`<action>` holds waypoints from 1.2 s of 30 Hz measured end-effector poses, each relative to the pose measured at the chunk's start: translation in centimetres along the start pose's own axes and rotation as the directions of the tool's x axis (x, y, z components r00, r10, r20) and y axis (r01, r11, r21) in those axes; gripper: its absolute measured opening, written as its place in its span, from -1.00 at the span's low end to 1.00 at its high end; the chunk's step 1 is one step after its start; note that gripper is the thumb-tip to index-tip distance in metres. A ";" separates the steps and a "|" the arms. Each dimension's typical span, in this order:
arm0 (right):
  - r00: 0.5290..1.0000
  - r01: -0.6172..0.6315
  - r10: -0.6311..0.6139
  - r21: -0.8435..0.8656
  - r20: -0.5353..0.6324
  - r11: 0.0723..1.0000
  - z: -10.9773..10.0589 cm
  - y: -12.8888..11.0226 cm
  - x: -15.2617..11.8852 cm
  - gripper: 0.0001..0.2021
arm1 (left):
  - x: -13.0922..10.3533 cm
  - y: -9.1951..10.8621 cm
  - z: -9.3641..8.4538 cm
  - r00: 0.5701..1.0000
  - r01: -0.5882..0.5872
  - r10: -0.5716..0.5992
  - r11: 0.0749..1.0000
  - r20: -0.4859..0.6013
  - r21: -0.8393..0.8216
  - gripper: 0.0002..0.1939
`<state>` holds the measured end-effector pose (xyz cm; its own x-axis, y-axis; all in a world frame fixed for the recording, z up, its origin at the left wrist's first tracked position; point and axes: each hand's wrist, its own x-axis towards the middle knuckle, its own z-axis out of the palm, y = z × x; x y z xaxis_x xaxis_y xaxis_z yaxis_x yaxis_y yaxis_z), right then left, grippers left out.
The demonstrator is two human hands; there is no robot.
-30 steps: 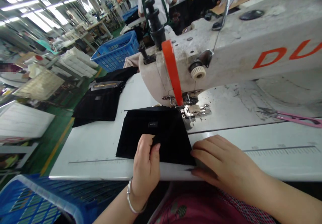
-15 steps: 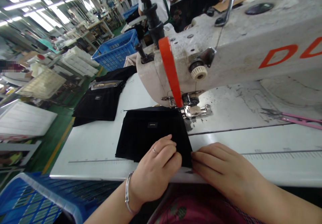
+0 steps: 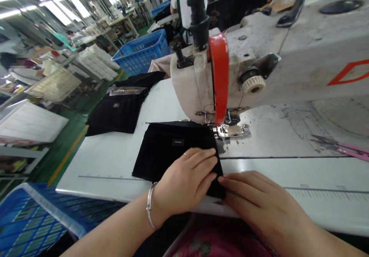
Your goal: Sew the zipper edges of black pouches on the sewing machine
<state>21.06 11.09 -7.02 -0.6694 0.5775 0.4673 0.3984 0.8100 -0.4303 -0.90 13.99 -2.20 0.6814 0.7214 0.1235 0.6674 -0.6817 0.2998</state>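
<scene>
Head view: could go crooked or bunch up by the shiny foot (image 3: 234,131), from too hard a pull on one side of the black cloth (image 3: 161,149). Lying flat on the white table (image 3: 109,153), under the left hand (image 3: 184,182) – pressed down, not clenched – and touching the right hand (image 3: 259,201) at the near right corner; can't tell if pinched there.

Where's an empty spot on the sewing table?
On the white tabletop: left of the black cloth, in front of the black pile; and between the pink snips and the right hand. It's crowded around the presser foot and the left hand.
</scene>
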 end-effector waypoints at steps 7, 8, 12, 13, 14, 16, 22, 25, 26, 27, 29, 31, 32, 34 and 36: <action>1.000 -0.009 0.009 0.009 -0.008 1.000 -0.1 0.2 0.9 -0.73 | 2.4 -2.1 1.7 0.992 0.121 -0.126 0.956 0.002 0.266 -0.60; 1.000 -0.010 0.010 0.004 -0.012 1.000 0.0 0.3 1.0 -0.73 | 2.4 -2.4 1.7 0.992 0.122 -0.126 0.957 -0.001 0.264 -0.60; 1.000 -0.002 0.002 -0.041 -0.015 0.999 0.2 0.7 1.2 -0.71 | 2.3 -3.2 1.4 0.991 0.135 -0.133 0.968 -0.022 0.211 -0.58; 1.000 -0.003 0.002 -0.051 -0.012 0.999 0.2 0.7 1.1 -0.71 | 2.0 -3.2 1.2 0.993 0.118 -0.115 0.975 -0.026 0.186 -0.58; 1.000 -0.011 0.010 -0.057 -0.006 0.998 0.3 0.8 1.0 -0.70 | 1.6 -3.0 1.1 0.997 0.083 -0.081 0.985 -0.019 0.151 -0.58; 0.999 -0.039 0.040 -0.045 0.017 0.998 0.3 0.9 0.6 -0.70 | 0.5 -2.4 1.0 1.000 -0.018 0.018 0.998 0.003 0.053 -0.53; 0.993 -0.099 0.097 0.031 0.072 0.995 0.0 0.7 -0.3 -0.73 | -1.7 -0.8 1.6 0.978 -0.158 0.150 0.986 -0.146 -0.046 -0.77; 0.994 -0.105 0.102 0.071 0.038 0.992 -0.2 0.7 0.0 -0.75 | -1.6 -0.6 1.9 0.972 -0.112 0.082 0.986 -0.220 -0.126 -0.75; 0.994 -0.111 0.109 0.078 0.031 0.991 -0.3 0.7 0.2 -0.75 | -1.6 -0.6 2.0 0.969 -0.086 0.050 0.986 -0.242 -0.143 -0.75; 0.993 -0.118 0.116 0.080 0.027 0.990 -0.3 0.6 0.3 -0.76 | -1.6 -0.5 2.0 0.964 -0.068 0.028 0.988 -0.264 -0.142 -0.75; 0.992 -0.128 0.127 0.079 0.022 0.989 -0.4 0.6 0.5 -0.78 | -1.8 -0.4 2.1 0.953 -0.083 0.052 0.992 -0.298 -0.092 -0.74; 0.992 -0.127 0.126 0.081 0.020 0.989 -0.4 0.6 0.5 -0.79 | -2.1 -0.4 2.3 0.948 -0.149 0.135 0.988 -0.289 -0.026 -0.71; 0.992 -0.126 0.124 0.082 0.024 0.989 -0.4 0.7 0.4 -0.79 | -2.2 -0.4 2.5 0.948 -0.181 0.173 0.983 -0.266 -0.005 -0.70; 0.992 -0.122 0.120 0.080 0.038 0.989 -0.3 0.7 0.4 -0.78 | -2.5 -0.5 2.9 0.956 -0.207 0.205 0.978 -0.211 0.012 -0.70; 0.992 -0.117 0.114 0.074 0.053 0.990 -0.2 0.7 0.3 -0.78 | -2.6 -0.7 3.1 0.966 -0.202 0.201 0.979 -0.161 0.016 -0.71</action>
<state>21.30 11.86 -7.00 -0.6518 0.6598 0.3740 0.4270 0.7268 -0.5380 -2.19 12.21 -5.69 0.7445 0.5793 0.3319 0.5209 -0.8150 0.2539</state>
